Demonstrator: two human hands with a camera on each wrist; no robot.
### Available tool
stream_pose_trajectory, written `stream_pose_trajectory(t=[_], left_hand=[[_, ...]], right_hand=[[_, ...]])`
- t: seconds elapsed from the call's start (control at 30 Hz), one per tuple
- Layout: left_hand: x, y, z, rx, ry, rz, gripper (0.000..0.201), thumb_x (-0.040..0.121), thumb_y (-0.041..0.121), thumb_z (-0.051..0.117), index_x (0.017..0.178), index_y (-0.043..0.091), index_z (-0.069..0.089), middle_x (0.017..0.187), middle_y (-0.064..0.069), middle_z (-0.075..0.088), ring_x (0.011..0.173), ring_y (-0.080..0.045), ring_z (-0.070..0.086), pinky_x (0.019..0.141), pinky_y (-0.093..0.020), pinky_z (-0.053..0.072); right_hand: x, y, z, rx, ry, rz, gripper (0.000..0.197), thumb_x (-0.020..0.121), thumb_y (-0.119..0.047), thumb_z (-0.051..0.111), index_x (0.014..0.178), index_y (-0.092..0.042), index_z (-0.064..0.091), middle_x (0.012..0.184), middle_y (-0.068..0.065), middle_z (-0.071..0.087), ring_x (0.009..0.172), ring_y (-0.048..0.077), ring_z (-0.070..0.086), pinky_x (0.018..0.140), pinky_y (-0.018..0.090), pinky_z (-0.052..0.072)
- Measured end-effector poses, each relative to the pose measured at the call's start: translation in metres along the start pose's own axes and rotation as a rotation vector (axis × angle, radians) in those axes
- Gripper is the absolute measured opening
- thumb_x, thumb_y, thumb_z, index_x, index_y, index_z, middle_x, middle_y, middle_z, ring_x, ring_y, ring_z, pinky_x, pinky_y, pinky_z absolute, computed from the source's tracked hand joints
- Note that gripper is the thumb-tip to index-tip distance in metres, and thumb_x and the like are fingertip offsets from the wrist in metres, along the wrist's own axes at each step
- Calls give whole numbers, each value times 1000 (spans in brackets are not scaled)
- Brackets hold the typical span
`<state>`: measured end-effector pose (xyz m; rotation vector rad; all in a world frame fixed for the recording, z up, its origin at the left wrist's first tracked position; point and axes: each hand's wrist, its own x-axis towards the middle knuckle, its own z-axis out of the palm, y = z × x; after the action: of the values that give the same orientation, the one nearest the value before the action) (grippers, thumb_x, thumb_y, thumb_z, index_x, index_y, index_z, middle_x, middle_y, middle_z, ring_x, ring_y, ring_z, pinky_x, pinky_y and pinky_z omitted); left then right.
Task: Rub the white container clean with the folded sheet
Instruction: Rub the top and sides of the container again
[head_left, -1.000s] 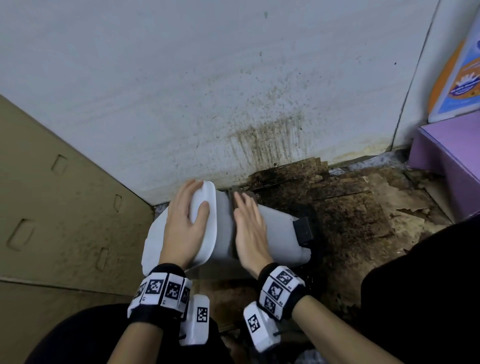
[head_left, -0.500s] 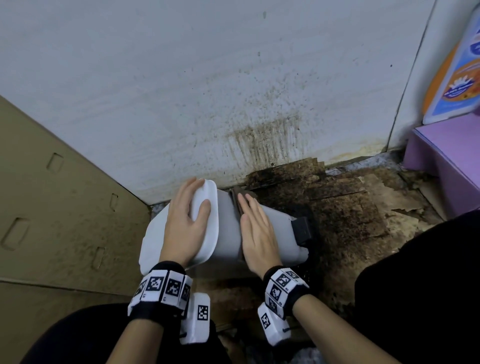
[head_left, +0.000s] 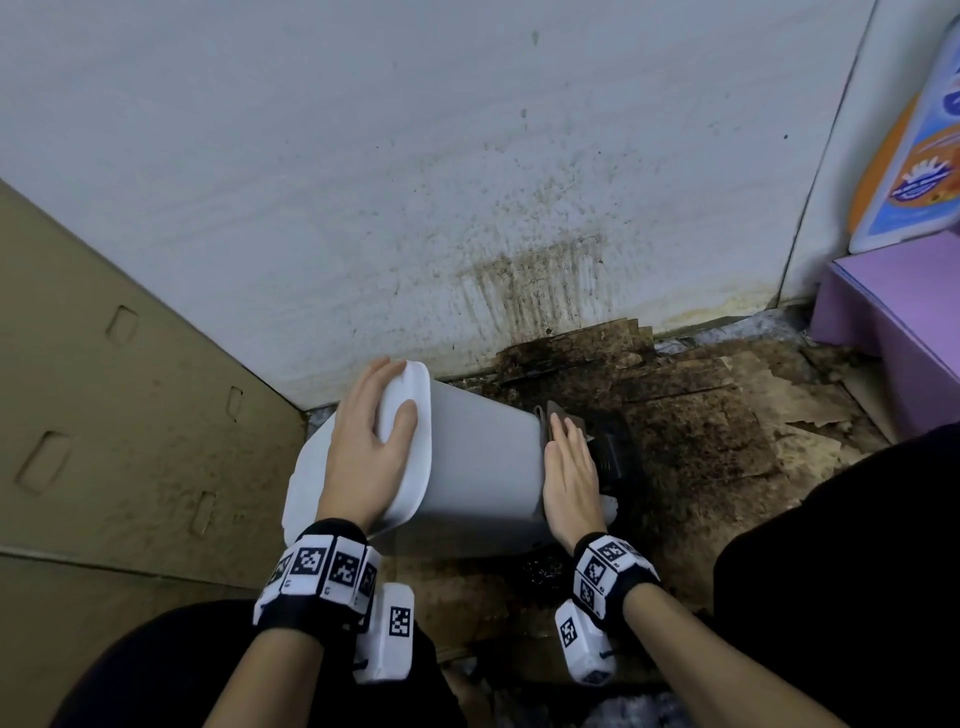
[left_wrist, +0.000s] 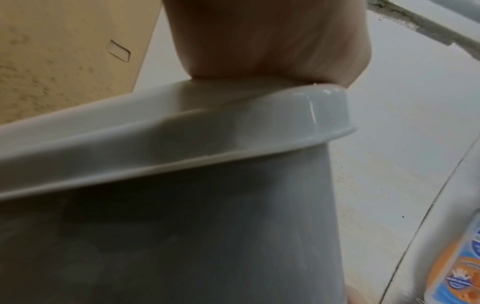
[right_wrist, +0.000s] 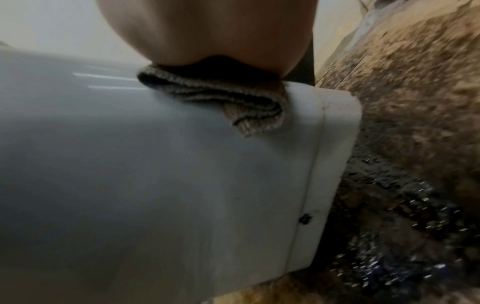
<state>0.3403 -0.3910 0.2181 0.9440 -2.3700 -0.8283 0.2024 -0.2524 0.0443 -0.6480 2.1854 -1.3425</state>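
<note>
Left hand grips the white container's lid rim; right hand presses flat, folded sheet near the base edge.

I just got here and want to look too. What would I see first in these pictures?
First you would see the white container lying on its side in the middle, with a left hand holding its rim end. A right hand presses a folded sheet flat on the container near its base. Behind it, a dark dirty stain runs down the wall to the grimy floor on the right.
</note>
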Motion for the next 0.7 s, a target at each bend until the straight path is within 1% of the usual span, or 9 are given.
stream_pose_trajectory(t=[0.13,0.2,0.27,0.33,0.43,0.47,0.53,0.6,0.7], left_hand=[[0,-2,-3,6,0,-4,40,105,23,50,143,32,50,155,19,41,143,-2,34,116,-28,25],[0,-2,-2,1,3,-3,39,104,25,51,143,31,51,154,18,42,143,-3,35,117,-29,26],[2,-2,0,-5,8,8,42,101,31,49,142,30,51,154,16,43,143,-4,35,118,-30,26],[2,-4,2,-13,-1,11,46,97,35,47,143,30,51,154,15,43,145,-5,35,120,-33,27],[2,-4,4,-5,-13,18,47,97,37,46,143,29,50,155,13,42,146,-7,34,121,-37,28],[1,-3,5,-6,-13,20,47,97,37,46,144,29,50,155,13,42,146,-7,34,121,-37,28],[1,-3,5,-9,-13,23,47,97,37,46,144,29,50,156,12,42,146,-7,34,121,-36,28],[0,-3,6,-7,-16,27,47,98,37,46,144,29,50,156,13,42,146,-6,34,121,-37,28],[1,-2,7,-11,-14,26,47,98,37,47,144,29,50,156,13,42,146,-5,33,122,-37,28]], right_hand=[[-3,-23,7,-10,-14,-7,51,110,-28,16,161,-23,14,169,-1,8,156,11,2,126,30,-1],[-9,-42,10,27,-31,-37,57,104,-38,10,161,-27,12,170,-4,5,156,8,-1,126,29,-2],[-15,-66,15,71,-61,-96,62,99,-45,6,160,-33,11,170,-9,2,154,4,-5,126,30,-2],[-23,-94,20,117,-101,-188,59,102,-44,7,160,-34,11,169,-13,0,153,0,-9,126,29,-3],[-32,-125,23,151,-166,-303,52,109,-35,9,161,-33,8,162,-23,-4,150,-6,-14,122,20,-8],[-34,-128,23,136,-174,-326,52,109,-34,8,161,-32,7,161,-24,-6,148,-7,-16,121,18,-8],[-37,-125,24,98,-160,-363,53,109,-34,8,161,-32,5,164,-21,-7,149,-7,-17,122,19,-8],[-37,-118,23,77,-136,-389,52,110,-36,11,161,-34,6,168,-18,-3,151,-6,-12,124,22,-5],[-35,-107,19,50,-86,-431,51,110,-38,16,161,-36,12,168,-17,6,153,-3,-3,125,25,2]])
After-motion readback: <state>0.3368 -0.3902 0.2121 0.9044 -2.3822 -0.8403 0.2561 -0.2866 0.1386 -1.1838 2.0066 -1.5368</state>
